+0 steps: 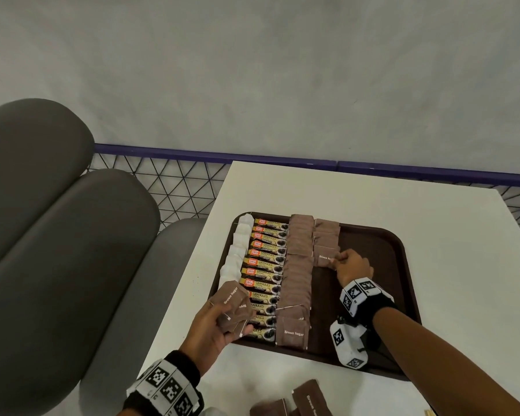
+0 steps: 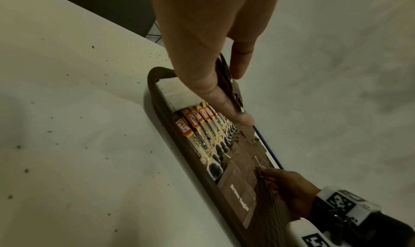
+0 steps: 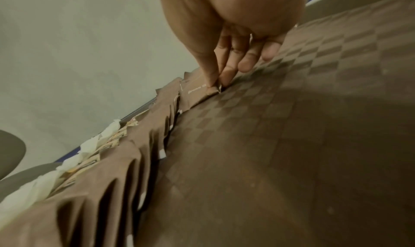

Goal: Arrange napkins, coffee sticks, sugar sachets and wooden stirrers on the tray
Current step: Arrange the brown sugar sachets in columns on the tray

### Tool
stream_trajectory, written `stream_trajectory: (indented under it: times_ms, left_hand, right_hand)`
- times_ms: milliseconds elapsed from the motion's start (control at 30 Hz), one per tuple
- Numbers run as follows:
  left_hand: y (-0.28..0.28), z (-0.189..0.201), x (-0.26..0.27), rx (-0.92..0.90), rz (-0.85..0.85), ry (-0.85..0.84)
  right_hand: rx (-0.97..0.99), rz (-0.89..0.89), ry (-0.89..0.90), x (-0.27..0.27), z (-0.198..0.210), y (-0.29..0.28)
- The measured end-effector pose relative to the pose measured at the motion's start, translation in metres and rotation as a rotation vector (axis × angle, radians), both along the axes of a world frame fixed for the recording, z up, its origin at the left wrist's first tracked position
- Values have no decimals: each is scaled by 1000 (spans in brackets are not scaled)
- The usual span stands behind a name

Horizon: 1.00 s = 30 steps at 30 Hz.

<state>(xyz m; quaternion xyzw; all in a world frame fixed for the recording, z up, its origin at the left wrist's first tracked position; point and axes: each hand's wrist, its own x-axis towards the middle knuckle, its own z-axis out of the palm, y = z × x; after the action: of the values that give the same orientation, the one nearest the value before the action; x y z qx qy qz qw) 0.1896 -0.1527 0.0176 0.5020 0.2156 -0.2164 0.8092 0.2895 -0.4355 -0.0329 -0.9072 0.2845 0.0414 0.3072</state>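
Note:
A dark brown tray (image 1: 382,253) on the white table holds white napkins (image 1: 236,252) along its left side, a column of coffee sticks (image 1: 266,259), and two columns of brown sugar sachets (image 1: 297,265). My right hand (image 1: 347,264) pinches the corner of the nearest sachet (image 1: 323,259) in the shorter second column; the right wrist view shows thumb and forefinger (image 3: 212,77) closed on that sachet (image 3: 197,94). My left hand (image 1: 219,322) grips a small bunch of brown sugar sachets (image 1: 233,307) above the tray's front left corner, also seen as the sachets (image 2: 226,80) between my fingers.
More loose brown sachets (image 1: 300,399) lie on the table at the near edge. The right half of the tray (image 3: 292,126) is bare. Grey padded seats (image 1: 57,220) stand to the left, and a blue-railed mesh fence (image 1: 177,178) runs behind the table.

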Motion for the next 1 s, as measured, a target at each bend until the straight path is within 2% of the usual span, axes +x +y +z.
stream_trajectory:
  times_ms: [233,400,500,600,700,867,1000]
  left_hand:
    - [-2,3,1,-8,1,-1]
    - [-5,7,-1,20,-8,-27]
    - [-9,11,-5,25,-34,-52]
    - [-15,16,-8,32,-52,-65]
    - [-20,18,-10,38,-41,-64]
    - [-28,21,-15,114,-83,-93]
    - [-32,21,-17,133,-113,-98]
  right_hand:
    - [6,-18,-44,-1,2,0]
    - [15,-25,-236,-16,15,6]
    - [66,144,-319,-27,26,18]
    - [314,343,-377,-40,38,34]
    - [535,509,-322,-54,56,56]
    - [623,738,-164,-63,65,80]
    - [669,742,-120,-65,61,82]
